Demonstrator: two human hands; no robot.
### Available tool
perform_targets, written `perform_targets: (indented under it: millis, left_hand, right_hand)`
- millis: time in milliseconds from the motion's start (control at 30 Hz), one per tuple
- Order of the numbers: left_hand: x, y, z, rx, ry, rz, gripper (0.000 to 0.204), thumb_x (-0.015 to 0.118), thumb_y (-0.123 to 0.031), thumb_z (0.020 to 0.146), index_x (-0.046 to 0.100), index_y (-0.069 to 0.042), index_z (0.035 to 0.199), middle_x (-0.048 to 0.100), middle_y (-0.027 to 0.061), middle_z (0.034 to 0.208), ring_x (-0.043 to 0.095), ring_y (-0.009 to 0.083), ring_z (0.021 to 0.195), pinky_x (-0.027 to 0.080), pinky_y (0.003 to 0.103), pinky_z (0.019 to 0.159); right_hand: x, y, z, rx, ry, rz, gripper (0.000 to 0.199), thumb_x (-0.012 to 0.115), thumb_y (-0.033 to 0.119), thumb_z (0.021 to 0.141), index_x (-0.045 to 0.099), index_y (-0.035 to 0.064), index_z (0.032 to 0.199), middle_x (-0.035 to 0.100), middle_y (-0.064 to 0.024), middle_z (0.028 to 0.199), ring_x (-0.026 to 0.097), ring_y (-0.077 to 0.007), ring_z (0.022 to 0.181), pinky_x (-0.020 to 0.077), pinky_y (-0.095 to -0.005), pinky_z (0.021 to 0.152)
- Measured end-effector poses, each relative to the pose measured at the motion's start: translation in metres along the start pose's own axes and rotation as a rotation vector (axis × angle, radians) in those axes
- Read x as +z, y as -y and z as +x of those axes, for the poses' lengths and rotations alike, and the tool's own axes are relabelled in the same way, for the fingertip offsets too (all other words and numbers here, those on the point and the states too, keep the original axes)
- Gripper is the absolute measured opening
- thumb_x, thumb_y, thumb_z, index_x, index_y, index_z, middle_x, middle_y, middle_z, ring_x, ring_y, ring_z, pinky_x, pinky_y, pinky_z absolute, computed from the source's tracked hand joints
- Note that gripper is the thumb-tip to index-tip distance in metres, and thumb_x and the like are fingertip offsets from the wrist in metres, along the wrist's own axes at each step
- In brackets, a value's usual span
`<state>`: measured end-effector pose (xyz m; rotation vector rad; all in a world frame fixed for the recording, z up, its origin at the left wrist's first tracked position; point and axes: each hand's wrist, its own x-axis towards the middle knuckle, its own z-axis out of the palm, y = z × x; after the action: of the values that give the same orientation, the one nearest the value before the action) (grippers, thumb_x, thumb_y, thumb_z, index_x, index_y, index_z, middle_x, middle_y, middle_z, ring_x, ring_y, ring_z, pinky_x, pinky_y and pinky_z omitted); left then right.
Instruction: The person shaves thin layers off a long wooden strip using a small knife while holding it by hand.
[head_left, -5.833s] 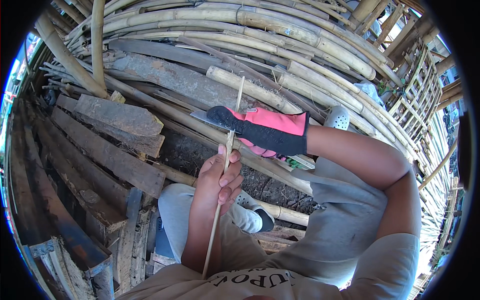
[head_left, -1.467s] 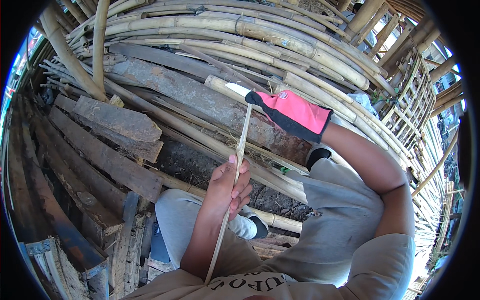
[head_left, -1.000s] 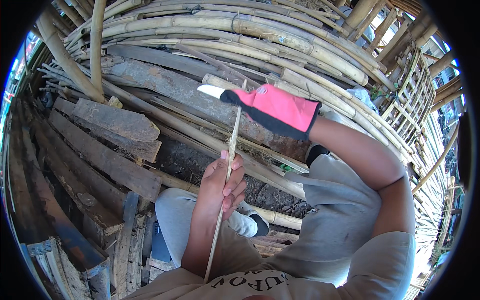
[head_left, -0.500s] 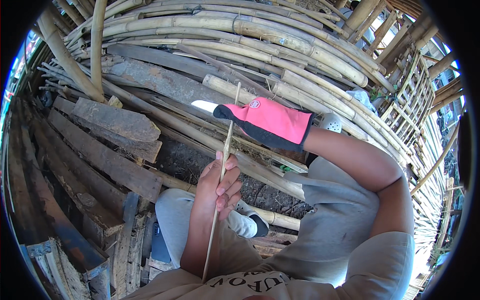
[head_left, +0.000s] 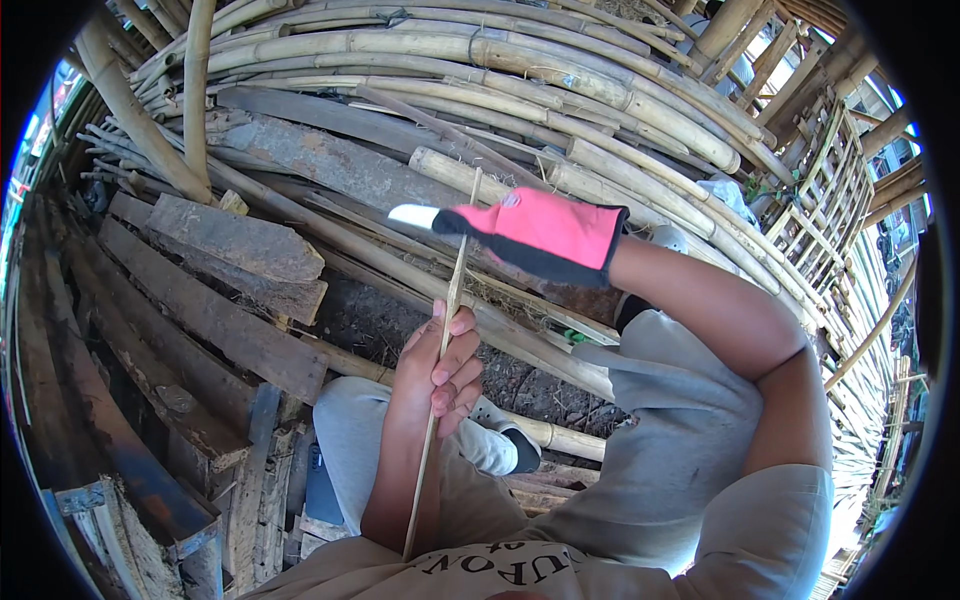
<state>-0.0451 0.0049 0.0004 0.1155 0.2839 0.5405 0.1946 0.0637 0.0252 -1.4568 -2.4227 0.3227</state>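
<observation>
The thin pale bamboo strip (head_left: 456, 275) stands in the middle of the frame, leaning slightly right toward its top; its lower end reaches the shirt (head_left: 540, 568) at the lower edge, and its tip shows above the glove.

The bare left hand (head_left: 438, 372) grips it around the middle, fingers curled about it and thumb toward the top. Above, the right hand (head_left: 530, 235), in a pink and black glove, crosses in front of the strip. Its fingers appear clenched on a knife, whose handle is hidden; the bright blade (head_left: 412, 216) points left, past the strip. Whether the edge is biting into the strip cannot be told.

Compared with a second and a half ago, the gloved hand and blade sit lower along the strip, nearer the left hand; the left hand's hold looks unchanged. I judge this to be one pass of the blade along the strip, with the left hand steadying it.

Just behind the hands lie a short bamboo pole (head_left: 447, 168) and a rusty-brown plank (head_left: 320, 157). Farther out, long bamboo poles (head_left: 570, 62) fill the top of the frame, and weathered boards (head_left: 235, 242) lie at left.
</observation>
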Motion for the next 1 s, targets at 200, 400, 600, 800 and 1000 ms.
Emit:
perform_targets:
  millis: [200, 400, 600, 800, 1000]
  left_hand:
    - [-0.002, 0.001, 0.003, 0.002, 0.020, -0.026, 0.035, 0.034, -0.041, 0.110, 0.044, -0.012, 0.095, 0.036, -0.0057, 0.052, 0.030, 0.0057, 0.031, 0.021, 0.021, 0.028]
    - [-0.003, 0.002, 0.001, -0.018, 0.046, -0.092, 0.034, 0.033, -0.041, 0.110, 0.044, -0.012, 0.095, 0.036, -0.0055, 0.052, 0.031, 0.0059, 0.031, 0.022, 0.021, 0.027]
    - [-0.002, 0.004, 0.002, -0.017, 0.052, -0.099, 0.034, 0.033, -0.040, 0.110, 0.044, -0.011, 0.096, 0.036, -0.0049, 0.053, 0.032, 0.0063, 0.031, 0.023, 0.021, 0.027]
    - [-0.004, -0.001, 0.000, -0.004, 0.084, -0.105, 0.034, 0.033, -0.039, 0.110, 0.044, -0.011, 0.096, 0.037, -0.0041, 0.053, 0.033, 0.0066, 0.032, 0.023, 0.021, 0.027]
    - [-0.003, -0.001, 0.000, 0.000, 0.092, -0.122, 0.033, 0.033, -0.038, 0.111, 0.044, -0.010, 0.096, 0.037, -0.0038, 0.053, 0.033, 0.0067, 0.032, 0.024, 0.021, 0.027]
  right_hand:
    - [-0.020, 0.029, 0.006, 0.330, 0.235, 0.149, 0.039, 0.046, 0.029, 0.104, 0.051, 0.0201, 0.142, 0.062, -0.0146, 0.066, 0.064, -0.0275, 0.062, 0.0516, -0.0413, 0.062]
    - [-0.020, 0.025, -0.007, 0.121, 0.123, -0.229, 0.053, 0.050, 0.018, 0.098, 0.041, 0.0186, 0.150, 0.059, -0.0167, 0.065, 0.062, -0.0291, 0.057, 0.0493, -0.0391, 0.052]
    - [-0.006, 0.013, -0.011, 0.032, 0.094, -0.076, 0.054, 0.049, 0.013, 0.095, 0.040, 0.0138, 0.148, 0.062, -0.0167, 0.069, 0.065, -0.0324, 0.059, 0.0497, -0.0409, 0.048]
    - [-0.014, 0.024, -0.001, 0.190, 0.155, -0.142, 0.047, 0.049, 0.018, 0.097, 0.046, 0.0191, 0.144, 0.063, -0.0115, 0.067, 0.066, -0.0268, 0.059, 0.0517, -0.0384, 0.054]
    - [-0.011, 0.032, -0.002, 0.323, 0.123, -0.010, 0.043, 0.041, 0.025, 0.102, 0.045, 0.0151, 0.144, 0.064, -0.0205, 0.071, 0.067, -0.0360, 0.068, 0.0531, -0.0455, 0.059]
